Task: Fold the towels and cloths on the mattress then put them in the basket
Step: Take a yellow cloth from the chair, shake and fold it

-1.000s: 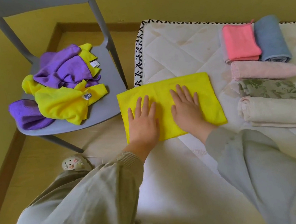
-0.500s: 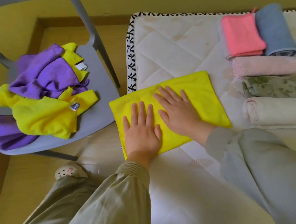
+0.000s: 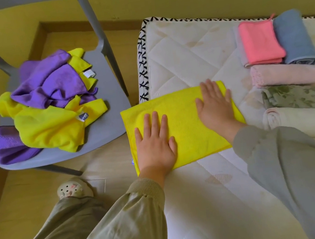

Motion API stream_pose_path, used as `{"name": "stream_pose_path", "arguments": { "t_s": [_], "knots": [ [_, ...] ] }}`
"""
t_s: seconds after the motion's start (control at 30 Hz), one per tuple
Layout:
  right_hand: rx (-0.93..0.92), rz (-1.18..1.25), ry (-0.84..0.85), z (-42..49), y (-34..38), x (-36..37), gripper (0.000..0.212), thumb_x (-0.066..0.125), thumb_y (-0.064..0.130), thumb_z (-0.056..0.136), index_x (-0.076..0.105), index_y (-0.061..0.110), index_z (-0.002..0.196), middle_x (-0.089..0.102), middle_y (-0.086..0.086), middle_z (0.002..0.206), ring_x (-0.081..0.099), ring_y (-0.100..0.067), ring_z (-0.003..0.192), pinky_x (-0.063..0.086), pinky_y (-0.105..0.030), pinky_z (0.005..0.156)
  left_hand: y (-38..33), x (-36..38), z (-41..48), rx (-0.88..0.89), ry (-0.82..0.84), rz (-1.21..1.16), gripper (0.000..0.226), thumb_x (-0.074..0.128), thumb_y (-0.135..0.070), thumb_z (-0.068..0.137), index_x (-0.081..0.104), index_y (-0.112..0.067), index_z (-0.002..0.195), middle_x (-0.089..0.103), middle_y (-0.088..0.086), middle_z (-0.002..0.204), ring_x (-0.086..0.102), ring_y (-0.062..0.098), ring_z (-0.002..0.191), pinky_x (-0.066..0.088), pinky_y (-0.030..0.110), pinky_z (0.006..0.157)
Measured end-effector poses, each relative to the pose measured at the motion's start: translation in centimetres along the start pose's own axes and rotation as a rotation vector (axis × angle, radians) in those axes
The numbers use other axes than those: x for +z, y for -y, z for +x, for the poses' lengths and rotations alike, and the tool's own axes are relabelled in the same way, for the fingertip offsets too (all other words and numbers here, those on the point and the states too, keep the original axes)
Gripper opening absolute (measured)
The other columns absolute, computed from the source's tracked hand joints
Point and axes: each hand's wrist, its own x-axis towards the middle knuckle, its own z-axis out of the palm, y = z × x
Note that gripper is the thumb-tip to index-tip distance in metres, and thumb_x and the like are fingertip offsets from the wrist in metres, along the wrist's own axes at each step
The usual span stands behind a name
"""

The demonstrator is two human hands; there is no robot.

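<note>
Yellow cloth [image 3: 185, 123]: matt microfibre with a fine, even nap. Mattress [image 3: 188, 57]: quilted fabric, pale and matt, stitched in diamonds, with woven black-patterned edge tape. Chair [image 3: 110, 124]: smooth grey moulded plastic, low sheen. Crumpled purple and yellow cloths [image 3: 52, 106]: soft microfibre, matt. Far right, pink cloth [image 3: 259, 42]: fuzzy pile; blue towel [image 3: 293, 37]: looped terry. Floor [image 3: 21, 197]: smooth, wood-look.

One mattress [image 3: 183, 54], one chair [image 3: 111, 130]. One flat yellow cloth [image 3: 185, 123] and five folded towels [image 3: 289, 77]. The chair's heap [image 3: 48, 107] is too tangled to count.
</note>
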Motion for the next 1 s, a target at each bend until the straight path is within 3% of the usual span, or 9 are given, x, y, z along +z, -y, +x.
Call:
{"name": "stream_pose_path", "arguments": {
  "t_s": [0.07,0.13,0.3,0.5,0.57,0.63,0.7,0.87,1.0],
  "knots": [
    [0.104,0.018,0.014,0.3,0.8,-0.4,0.060,0.023,0.039,0.100,0.009,0.014,0.153,0.002,-0.005,0.161,-0.002,-0.019,0.148,0.000,-0.052,0.116,0.1,0.0,0.0,-0.003,0.010,0.000,0.067,0.016,-0.044,0.090,0.017,-0.019,0.152,0.012,0.007,0.160,0.004,0.029,0.148,0.013,0.055,0.114],
    [0.000,0.017,-0.025,-1.7,2.9,0.0,0.062,0.019,0.043,0.098,0.010,0.015,0.153,0.002,-0.006,0.160,-0.001,-0.022,0.148,-0.001,-0.052,0.115,0.0,-0.1,-0.1,-0.007,0.013,-0.001,0.067,0.018,-0.044,0.090,0.021,-0.018,0.151,0.014,0.007,0.159,0.006,0.029,0.148,0.014,0.056,0.114],
    [-0.040,0.071,-0.115,-5.5,3.2,2.0,0.066,0.017,0.040,0.088,0.034,0.017,0.147,0.026,-0.007,0.156,0.020,-0.024,0.145,0.011,-0.052,0.115,0.0,-0.5,0.3,0.005,0.009,0.024,0.064,0.029,-0.044,0.087,0.043,-0.014,0.142,0.035,0.010,0.152,0.026,0.033,0.143,0.027,0.060,0.107],
    [-0.043,0.050,-0.122,-5.1,3.9,2.4,0.068,0.018,0.039,0.084,0.036,0.016,0.146,0.028,-0.008,0.155,0.022,-0.025,0.144,0.013,-0.051,0.115,0.7,-2.8,3.4,0.095,-0.155,-0.066,0.044,0.033,-0.032,0.081,0.063,-0.012,0.107,0.060,0.013,0.119,0.055,0.037,0.110,0.045,0.048,0.087],
    [-0.038,0.041,-0.118,-5.0,4.0,2.3,0.068,0.019,0.039,0.084,0.037,0.016,0.145,0.029,-0.009,0.154,0.023,-0.025,0.144,0.014,-0.051,0.115,1.0,-3.1,4.9,0.196,-0.085,-0.065,0.055,0.028,-0.034,0.084,0.056,-0.013,0.127,0.051,0.011,0.137,0.046,0.035,0.126,0.038,0.047,0.100],
    [-0.036,0.041,-0.107,-4.8,4.1,2.1,0.069,0.018,0.039,0.084,0.036,0.016,0.146,0.028,-0.008,0.155,0.022,-0.025,0.144,0.014,-0.051,0.116,1.6,-2.5,5.8,0.295,0.035,0.004,0.070,0.011,-0.044,0.087,0.028,-0.017,0.150,0.021,0.004,0.158,0.015,0.026,0.146,0.013,0.046,0.116],
    [-0.036,0.034,-0.096,-5.0,4.1,2.1,0.069,0.016,0.040,0.084,0.033,0.017,0.147,0.025,-0.007,0.156,0.019,-0.024,0.145,0.012,-0.050,0.116,2.2,-1.9,5.8,0.310,0.093,0.046,0.075,0.000,-0.049,0.086,0.010,-0.018,0.153,0.002,0.000,0.161,-0.004,0.020,0.148,-0.002,0.043,0.118],
    [-0.044,0.009,-0.091,-5.1,3.6,2.1,0.070,0.011,0.042,0.085,0.026,0.019,0.150,0.019,-0.006,0.158,0.014,-0.023,0.146,0.009,-0.049,0.117,2.8,-1.5,4.7,0.150,0.056,-0.070,0.079,-0.004,-0.055,0.084,0.001,-0.017,0.153,-0.008,-0.003,0.160,-0.018,0.010,0.143,-0.009,0.037,0.117],
    [-0.042,0.028,-0.113,-4.8,3.8,1.9,0.070,0.014,0.041,0.085,0.031,0.017,0.148,0.024,-0.007,0.157,0.018,-0.024,0.145,0.011,-0.050,0.116,3.2,-1.3,4.5,0.086,0.017,-0.149,0.079,-0.001,-0.055,0.085,0.004,-0.013,0.153,-0.006,0.001,0.160,-0.013,0.014,0.146,-0.009,0.032,0.116]
  ]
}}
